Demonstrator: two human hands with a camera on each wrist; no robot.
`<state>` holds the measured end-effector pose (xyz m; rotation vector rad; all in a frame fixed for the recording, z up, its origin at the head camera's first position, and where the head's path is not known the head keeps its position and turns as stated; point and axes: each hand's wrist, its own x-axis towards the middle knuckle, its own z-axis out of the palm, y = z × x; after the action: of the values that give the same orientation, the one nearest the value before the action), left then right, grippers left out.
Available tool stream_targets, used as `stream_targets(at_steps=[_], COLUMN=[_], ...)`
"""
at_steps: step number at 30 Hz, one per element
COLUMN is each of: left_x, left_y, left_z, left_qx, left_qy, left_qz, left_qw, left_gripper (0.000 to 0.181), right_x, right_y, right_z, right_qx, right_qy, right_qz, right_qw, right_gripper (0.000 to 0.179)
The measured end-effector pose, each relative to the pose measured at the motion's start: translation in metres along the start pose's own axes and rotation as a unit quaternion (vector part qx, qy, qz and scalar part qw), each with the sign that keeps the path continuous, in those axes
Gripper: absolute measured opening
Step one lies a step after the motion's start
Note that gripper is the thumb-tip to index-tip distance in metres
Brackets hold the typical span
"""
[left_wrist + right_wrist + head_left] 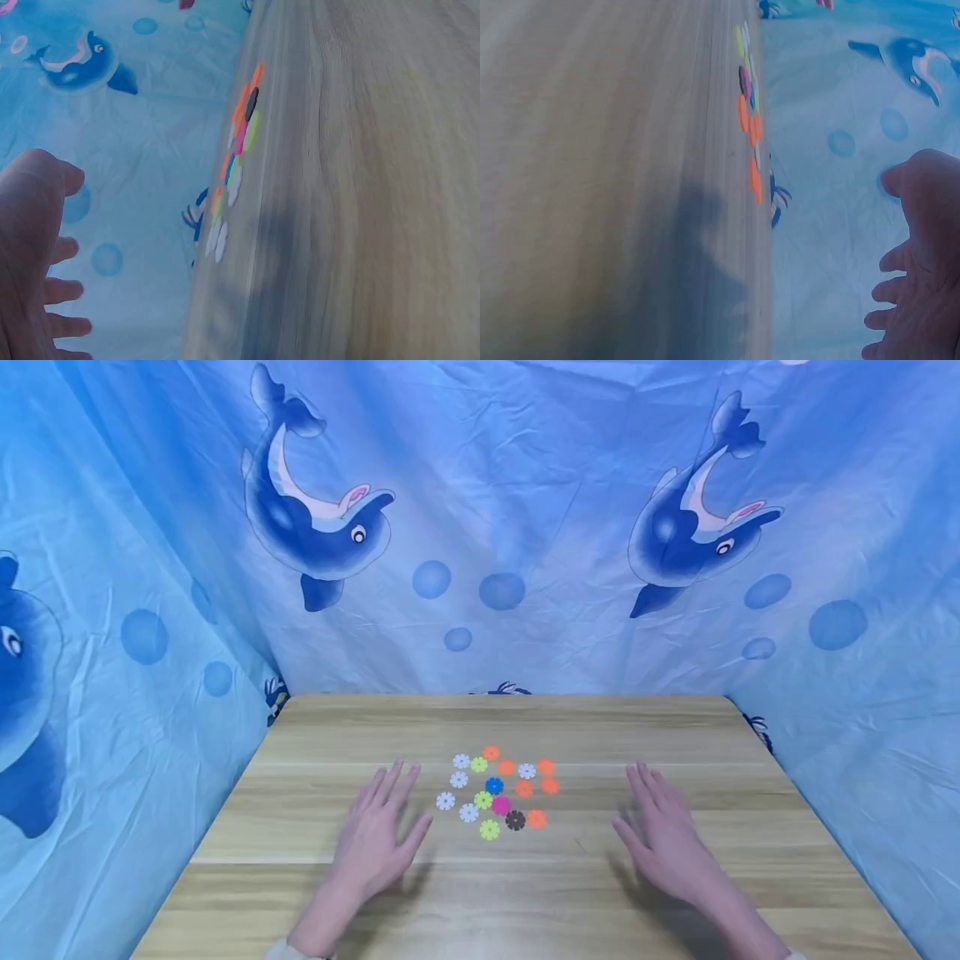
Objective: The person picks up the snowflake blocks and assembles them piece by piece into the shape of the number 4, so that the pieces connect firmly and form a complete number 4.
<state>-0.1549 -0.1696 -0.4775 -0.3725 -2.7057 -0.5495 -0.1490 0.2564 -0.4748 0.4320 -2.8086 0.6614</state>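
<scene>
Several flat, notched plastic discs shaped like flowers lie loosely grouped on the wooden table [247,843]. Among them are a blue disc [494,786], a magenta disc [501,806], a black disc [515,820], several orange ones such as this orange disc [537,819], several white ones such as this white disc [446,801], and green discs like the green disc [490,830]. My left hand [378,839] hovers over the table left of the group, fingers spread, holding nothing. On the other side my right hand [663,843] hovers likewise, palm down and thumb apart, with shadows beneath both.
A blue cloth [562,502] printed with dolphins and bubbles hangs behind the table's far edge. More of the same cloth [97,777] runs along the left side, and it continues on the right.
</scene>
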Motion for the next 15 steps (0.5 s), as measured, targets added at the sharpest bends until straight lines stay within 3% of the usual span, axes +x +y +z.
stream_targets(at_steps=[8, 15], left_x=[0.01, 0.023], left_y=[0.025, 0.046], left_z=[0.015, 0.033], left_qx=[-0.104, -0.095], left_qy=[-0.087, -0.115], left_qz=[-0.019, 0.053], left_qw=[0.9906, 0.9873], left_gripper=[0.065, 0.052], right_x=[0.029, 0.053], right_y=[-0.026, -0.039], right_z=[0.012, 0.024], right_qx=[0.0, 0.02], right_qy=[-0.03, -0.048], right_qz=[-0.039, -0.057], right_qw=[0.9988, 0.997], right_gripper=[0.081, 0.074])
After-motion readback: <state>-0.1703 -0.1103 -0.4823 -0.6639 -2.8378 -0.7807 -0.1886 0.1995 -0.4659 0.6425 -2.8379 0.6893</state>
